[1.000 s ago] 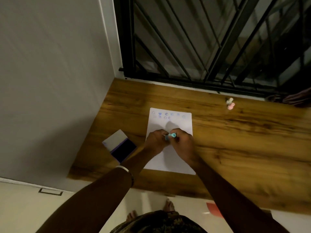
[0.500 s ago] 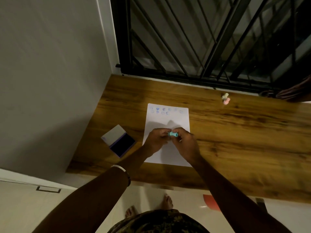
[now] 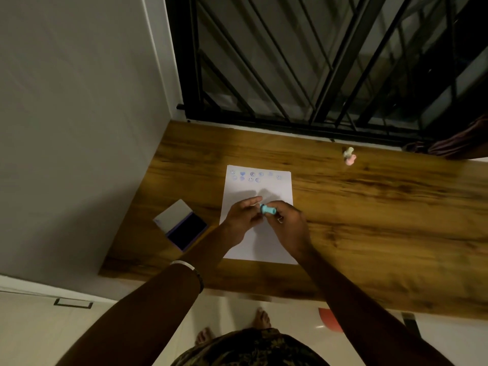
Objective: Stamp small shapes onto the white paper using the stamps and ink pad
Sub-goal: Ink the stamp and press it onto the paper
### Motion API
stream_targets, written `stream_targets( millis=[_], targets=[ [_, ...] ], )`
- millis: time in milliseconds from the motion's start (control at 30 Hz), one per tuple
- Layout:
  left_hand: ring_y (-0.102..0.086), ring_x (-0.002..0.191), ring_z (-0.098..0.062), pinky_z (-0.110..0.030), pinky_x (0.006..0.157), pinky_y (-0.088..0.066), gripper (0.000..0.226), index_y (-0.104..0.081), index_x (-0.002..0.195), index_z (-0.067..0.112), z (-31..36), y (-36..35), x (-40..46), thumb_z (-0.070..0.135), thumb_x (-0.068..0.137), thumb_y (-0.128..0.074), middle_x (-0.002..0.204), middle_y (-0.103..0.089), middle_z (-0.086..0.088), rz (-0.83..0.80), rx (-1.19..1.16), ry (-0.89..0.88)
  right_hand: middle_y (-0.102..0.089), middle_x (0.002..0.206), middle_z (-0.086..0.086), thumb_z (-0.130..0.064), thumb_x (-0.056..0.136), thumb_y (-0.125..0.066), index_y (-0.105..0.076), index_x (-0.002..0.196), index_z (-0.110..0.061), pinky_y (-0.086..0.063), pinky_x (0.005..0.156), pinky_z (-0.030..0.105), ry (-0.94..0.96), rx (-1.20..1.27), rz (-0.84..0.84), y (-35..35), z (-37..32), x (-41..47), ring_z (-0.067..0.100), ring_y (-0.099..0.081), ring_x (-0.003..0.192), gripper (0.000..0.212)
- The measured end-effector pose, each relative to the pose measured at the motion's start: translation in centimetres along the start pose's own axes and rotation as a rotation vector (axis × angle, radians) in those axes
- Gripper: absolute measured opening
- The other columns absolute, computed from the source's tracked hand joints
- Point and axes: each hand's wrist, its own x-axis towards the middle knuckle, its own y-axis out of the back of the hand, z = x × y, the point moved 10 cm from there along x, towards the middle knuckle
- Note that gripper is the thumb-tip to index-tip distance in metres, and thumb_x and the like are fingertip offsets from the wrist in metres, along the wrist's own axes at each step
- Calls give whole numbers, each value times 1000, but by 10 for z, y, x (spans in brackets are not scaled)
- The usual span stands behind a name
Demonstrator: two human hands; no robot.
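Teal stamp [image 3: 268, 209]: pinched in right hand [image 3: 289, 223], axis horiz., face toward left hand [image 3: 241, 220], fingers loosely extended; ink pad [image 3: 186, 228] left.

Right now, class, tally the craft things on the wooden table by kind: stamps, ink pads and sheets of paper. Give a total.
Stamps: 3, the blue stamp in the right hand, plus the pink stamp and pale stamp near the window grille
Ink pads: 1, the open ink pad
Sheets of paper: 1, the white paper
Total: 5
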Motion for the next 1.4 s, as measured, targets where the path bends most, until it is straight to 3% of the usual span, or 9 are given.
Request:
stream_targets(
  millis=[167, 367, 533, 667, 933, 1167, 1400],
  targets=[
    [-58, 124, -33, -42, 106, -47, 35, -53, 133, -2, -2, -10, -1, 8, 100, -48, 134, -58, -22, -58, -29, 16, -71, 99, 1, -20, 92, -62, -68, 108, -11, -55, 77, 24, -7, 25, 3, 4, 5, 3, 10, -64, 87, 19],
    [-66, 106, -25, -35, 94, -54, 33, -60, 127, 1, -2, -4, 3, 13, 97, -56, 126, -64, -19, -11, 9, 29, -72, 104, 1, -16, 90, -65, -69, 111, -11, -55, 79, 21, 29, 33, -16, 5, 6, 5, 10, -64, 91, 22],
    [-67, 105, -24, -31, 91, -56, 34, -61, 125, -1, -1, -1, 5, 15, 95, -59, 124, -65, -21, -7, -7, 12, -73, 101, 1, -17, 89, -66, -70, 109, -11, -54, 78, 19, 29, 42, -12, 3, 9, 8, 10, -65, 89, 21],
    [-66, 109, -25, -31, 92, -55, 33, -60, 127, -1, 2, -4, 7, 13, 97, -56, 126, -64, -20, -39, 16, 8, -73, 99, -1, -25, 90, -64, -70, 108, -12, -55, 77, 20, -40, 107, 5, 3, 18, 10, 8, -67, 87, 22],
    [-65, 109, -27, -34, 94, -52, 34, -58, 128, -2, 4, -3, 7, 9, 97, -55, 127, -63, -22, -37, 23, 6, -73, 95, -3, -19, 90, -65, -71, 106, -11, -49, 72, 9, -168, 206, 9, -2, 32, 14, 3, -66, 84, 19],
    [-61, 120, -33, -37, 102, -49, 36, -55, 131, -4, 5, -1, 8, 2, 96, -54, 130, -60, -22, -48, 33, -15, -71, 85, -5, -24, 91, -64, -72, 97, -13, -50, 65, 16, -237, 209, -4, -9, 41, 16, 4, -66, 76, 15],
    [-66, 107, -25, -33, 93, -55, 37, -59, 131, 3, 3, -7, 11, 3, 94, -59, 126, -65, -16, 22, 93, -2, -70, 89, -3, -27, 91, -63, -68, 100, -15, -53, 69, 17, -243, 111, -36, -12, 46, 19, 9, -65, 78, 16]
  ],
)
